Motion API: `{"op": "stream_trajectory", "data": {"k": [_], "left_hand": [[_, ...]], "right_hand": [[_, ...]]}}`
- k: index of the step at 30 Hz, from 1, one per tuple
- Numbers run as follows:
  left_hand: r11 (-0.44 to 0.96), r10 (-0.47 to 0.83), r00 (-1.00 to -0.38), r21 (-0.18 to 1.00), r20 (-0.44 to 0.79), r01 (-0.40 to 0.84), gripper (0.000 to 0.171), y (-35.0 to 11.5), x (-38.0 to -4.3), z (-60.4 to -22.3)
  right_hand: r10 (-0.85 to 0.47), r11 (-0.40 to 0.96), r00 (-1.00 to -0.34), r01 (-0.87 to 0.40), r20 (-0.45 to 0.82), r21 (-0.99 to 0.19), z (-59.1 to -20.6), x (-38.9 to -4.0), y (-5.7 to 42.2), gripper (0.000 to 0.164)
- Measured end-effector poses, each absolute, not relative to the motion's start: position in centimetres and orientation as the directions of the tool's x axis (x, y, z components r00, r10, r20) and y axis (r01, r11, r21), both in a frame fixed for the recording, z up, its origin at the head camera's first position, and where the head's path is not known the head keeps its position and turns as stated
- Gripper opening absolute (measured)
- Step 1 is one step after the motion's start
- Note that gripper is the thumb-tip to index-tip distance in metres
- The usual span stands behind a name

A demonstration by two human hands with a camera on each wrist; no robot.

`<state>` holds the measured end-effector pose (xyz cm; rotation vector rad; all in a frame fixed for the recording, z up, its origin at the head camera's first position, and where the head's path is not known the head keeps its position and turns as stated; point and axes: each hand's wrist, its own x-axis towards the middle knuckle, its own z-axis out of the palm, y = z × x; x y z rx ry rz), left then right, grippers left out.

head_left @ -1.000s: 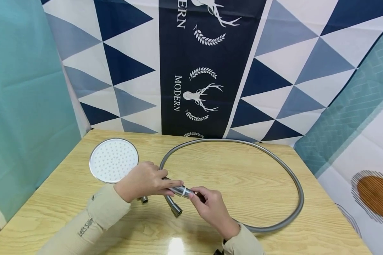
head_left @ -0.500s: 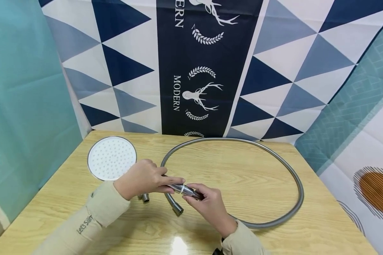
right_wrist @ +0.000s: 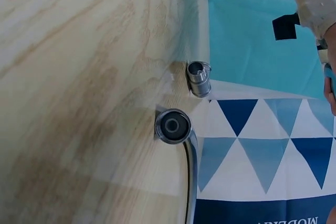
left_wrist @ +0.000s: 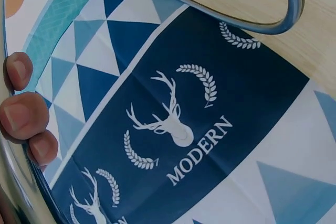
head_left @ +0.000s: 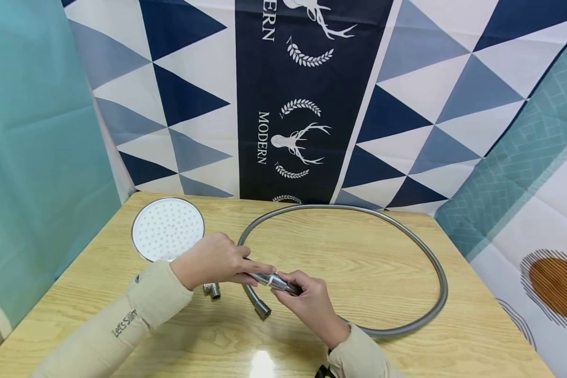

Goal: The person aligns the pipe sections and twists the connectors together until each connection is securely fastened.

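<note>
A chrome tube [head_left: 264, 278] with a white ring lies between the two hands over the table. My left hand [head_left: 214, 261] grips it from the left, its index finger stretched along the top; in the left wrist view, curled fingertips [left_wrist: 25, 116] show against the smooth metal. My right hand [head_left: 306, 300] pinches the metal end piece [head_left: 280, 284] of a grey shower hose [head_left: 443, 283], where it meets the tube. Its thumb and fingers hide part of this joint. The far end of the tube is hidden under my left hand.
A round white shower head [head_left: 167, 229] lies at the left, partly behind my left forearm. Near it sits a chrome threaded fitting [head_left: 212, 291]. The hose loops across the wooden table [head_left: 340, 252], and its free end [head_left: 263, 310] points toward me. Patterned cloth [head_left: 193, 105] hangs behind.
My right hand's fingers have shifted and curled over at the hose's end piece. The shower head and fitting sit slightly farther back. My left hand keeps its grip, moved up a little.
</note>
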<state>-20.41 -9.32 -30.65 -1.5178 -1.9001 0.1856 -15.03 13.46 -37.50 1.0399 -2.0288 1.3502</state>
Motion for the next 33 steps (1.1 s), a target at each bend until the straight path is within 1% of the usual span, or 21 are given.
{"op": "stream_trajectory", "data": {"k": [5,10,23,27,33], "left_hand": [[0.311,0.905,-0.082,-0.515,0.418,0.799,0.038,-9.34,-20.55,-30.65],[0.313,0.902,-0.075,-0.523,0.425,0.793,0.040,-9.49,-20.65,-30.92],[0.309,0.897,-0.058,-0.529,0.438,0.790,0.041,-9.60,-20.86,-31.08],[0.312,0.899,-0.062,-0.534,0.434,0.786,0.041,-9.60,-20.84,-31.29],[0.311,0.901,-0.061,-0.542,0.429,0.781,0.039,-9.56,-20.88,-31.51]], "right_hand": [[-0.323,0.222,-0.585,-0.811,0.743,-0.542,-37.40,-15.32,13.51,0.026],[-0.326,0.240,-0.605,-0.796,0.726,-0.556,-37.44,-15.36,13.47,0.028],[-0.332,0.258,-0.648,-0.761,0.685,-0.595,-37.28,-15.36,13.35,0.023],[-0.328,0.251,-0.673,-0.738,0.663,-0.626,-37.43,-15.24,13.27,0.020],[-0.321,0.264,-0.737,-0.673,0.595,-0.691,-37.29,-15.01,13.26,0.016]]}}
